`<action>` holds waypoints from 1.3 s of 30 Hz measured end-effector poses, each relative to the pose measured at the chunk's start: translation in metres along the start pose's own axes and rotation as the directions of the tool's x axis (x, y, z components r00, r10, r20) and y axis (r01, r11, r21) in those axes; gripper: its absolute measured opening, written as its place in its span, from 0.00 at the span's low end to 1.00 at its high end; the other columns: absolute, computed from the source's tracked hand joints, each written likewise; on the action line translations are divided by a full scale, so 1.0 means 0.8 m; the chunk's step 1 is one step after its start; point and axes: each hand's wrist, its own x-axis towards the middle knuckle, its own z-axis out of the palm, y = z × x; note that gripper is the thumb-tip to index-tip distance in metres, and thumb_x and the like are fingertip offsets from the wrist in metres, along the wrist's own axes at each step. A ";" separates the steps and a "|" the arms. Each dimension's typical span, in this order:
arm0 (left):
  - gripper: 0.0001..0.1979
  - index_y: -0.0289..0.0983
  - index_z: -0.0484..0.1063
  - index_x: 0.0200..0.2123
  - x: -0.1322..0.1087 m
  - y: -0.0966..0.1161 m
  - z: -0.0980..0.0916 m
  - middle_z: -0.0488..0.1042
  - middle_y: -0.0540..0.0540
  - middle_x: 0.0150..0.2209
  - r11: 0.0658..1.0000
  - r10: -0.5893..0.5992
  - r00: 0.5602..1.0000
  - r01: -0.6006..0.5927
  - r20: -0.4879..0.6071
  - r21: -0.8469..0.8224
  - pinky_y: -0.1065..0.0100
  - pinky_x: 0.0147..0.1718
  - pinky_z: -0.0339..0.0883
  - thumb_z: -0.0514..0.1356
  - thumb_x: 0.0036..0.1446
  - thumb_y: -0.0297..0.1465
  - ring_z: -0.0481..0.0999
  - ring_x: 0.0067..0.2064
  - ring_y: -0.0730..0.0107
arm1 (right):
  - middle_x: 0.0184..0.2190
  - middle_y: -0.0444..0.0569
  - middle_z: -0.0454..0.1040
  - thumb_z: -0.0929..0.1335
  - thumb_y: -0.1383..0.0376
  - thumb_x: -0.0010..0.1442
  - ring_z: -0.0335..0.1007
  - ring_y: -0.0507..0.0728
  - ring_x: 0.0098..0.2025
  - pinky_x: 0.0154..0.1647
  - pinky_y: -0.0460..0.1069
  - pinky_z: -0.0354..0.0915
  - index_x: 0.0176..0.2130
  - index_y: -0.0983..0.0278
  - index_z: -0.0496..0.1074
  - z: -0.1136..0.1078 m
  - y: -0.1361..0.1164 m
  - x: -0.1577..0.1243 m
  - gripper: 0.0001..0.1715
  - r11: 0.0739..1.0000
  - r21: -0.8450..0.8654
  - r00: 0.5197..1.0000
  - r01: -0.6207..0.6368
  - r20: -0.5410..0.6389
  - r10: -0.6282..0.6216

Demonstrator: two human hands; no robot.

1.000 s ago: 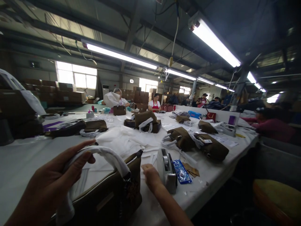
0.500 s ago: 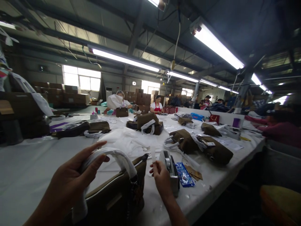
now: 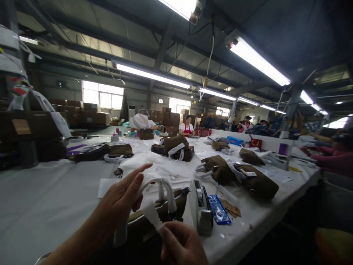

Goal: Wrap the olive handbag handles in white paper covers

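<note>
A brown handbag (image 3: 154,221) stands on the white table (image 3: 49,206) right in front of me, its handle (image 3: 162,186) wrapped in white paper. My left hand (image 3: 124,200) curls round the left side of that wrapped handle, index finger stretched out. My right hand (image 3: 183,244) is low in view beside the bag and pinches a short strip of clear tape (image 3: 153,217) that runs up toward the handle. A grey tape dispenser (image 3: 201,208) stands just right of the bag.
A blue packet (image 3: 217,209) lies beside the dispenser. Several more brown bags, among them one (image 3: 257,184) to the right and one (image 3: 176,147) mid-table, are scattered with white wrapping. Other people sit at the far end and at the right. Cardboard boxes (image 3: 33,127) are stacked left.
My right hand left the dispenser and came down in front of the bag with a strip of tape. My left hand slid along the wrapped handle; the view tilted up.
</note>
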 end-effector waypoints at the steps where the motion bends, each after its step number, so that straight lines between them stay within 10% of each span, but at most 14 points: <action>1: 0.33 0.38 0.63 0.67 -0.002 0.002 0.000 0.66 0.55 0.17 1.000 -0.011 1.000 0.011 0.001 -0.009 0.73 0.21 0.61 0.49 0.68 0.52 0.67 0.21 0.70 | 0.17 0.43 0.71 0.71 0.36 0.55 0.55 0.44 0.12 0.11 0.39 0.48 0.42 0.69 0.78 0.007 -0.002 0.004 0.39 1.000 0.009 1.000 -0.009 0.015 0.009; 8: 0.37 0.40 0.57 0.70 -0.012 0.002 -0.004 0.80 0.46 0.30 0.998 -0.036 0.999 0.035 0.018 0.046 0.66 0.26 0.73 0.54 0.64 0.53 0.79 0.26 0.62 | 0.20 0.42 0.73 0.74 0.39 0.53 0.57 0.44 0.13 0.11 0.38 0.51 0.51 0.67 0.74 0.048 -0.035 0.035 0.40 0.964 0.221 0.987 0.147 -0.092 -0.130; 13: 0.47 0.35 0.56 0.71 -0.008 -0.004 -0.017 0.73 0.32 0.59 0.990 -0.139 0.985 0.142 -0.105 0.021 0.66 0.29 0.74 0.59 0.57 0.57 0.82 0.41 0.56 | 0.21 0.43 0.72 0.71 0.42 0.60 0.56 0.42 0.14 0.12 0.38 0.52 0.36 0.67 0.76 0.056 -0.057 0.032 0.30 0.965 0.131 0.974 0.227 -0.032 -0.225; 18: 0.30 0.31 0.80 0.48 -0.003 0.002 -0.019 0.83 0.44 0.33 0.968 -0.166 0.981 0.142 -0.100 -0.207 0.69 0.33 0.73 0.70 0.48 0.48 0.80 0.36 0.61 | 0.24 0.46 0.76 0.71 0.40 0.58 0.64 0.45 0.13 0.12 0.39 0.56 0.48 0.66 0.73 0.051 -0.072 0.011 0.35 0.984 0.032 0.984 0.178 -0.014 -0.177; 24: 0.17 0.35 0.83 0.36 -0.009 0.022 -0.014 0.84 0.46 0.32 0.974 -0.083 0.980 0.041 -0.180 -0.223 0.68 0.29 0.76 0.71 0.48 0.42 0.81 0.30 0.64 | 0.27 0.47 0.80 0.73 0.48 0.61 0.72 0.49 0.17 0.18 0.41 0.67 0.41 0.63 0.71 0.043 -0.106 -0.026 0.22 0.948 -0.101 0.935 0.302 -0.163 -0.315; 30: 0.12 0.36 0.83 0.34 -0.008 0.038 -0.017 0.84 0.48 0.29 0.983 0.010 0.974 -0.050 -0.226 -0.174 0.72 0.28 0.76 0.71 0.48 0.37 0.82 0.28 0.67 | 0.60 0.51 0.74 0.78 0.60 0.55 0.73 0.62 0.60 0.57 0.52 0.71 0.57 0.55 0.74 0.035 -0.133 -0.022 0.32 0.896 0.377 0.888 0.233 0.292 -0.354; 34: 0.10 0.37 0.83 0.34 -0.005 0.041 -0.018 0.84 0.49 0.27 0.977 0.100 0.960 -0.144 -0.261 -0.155 0.76 0.26 0.76 0.71 0.49 0.36 0.81 0.26 0.70 | 0.32 0.48 0.82 0.73 0.53 0.63 0.79 0.51 0.31 0.32 0.43 0.72 0.45 0.61 0.80 0.042 -0.137 -0.008 0.16 0.935 0.105 0.926 0.338 0.139 -0.351; 39: 0.06 0.38 0.83 0.32 -0.004 0.049 -0.020 0.83 0.51 0.26 0.961 0.240 0.922 -0.270 -0.304 -0.061 0.79 0.23 0.74 0.71 0.49 0.32 0.81 0.23 0.73 | 0.12 0.36 0.61 0.69 0.47 0.65 0.51 0.43 0.12 0.13 0.39 0.44 0.36 0.67 0.80 0.050 -0.142 0.016 0.26 0.939 -0.151 0.950 0.310 0.094 -0.298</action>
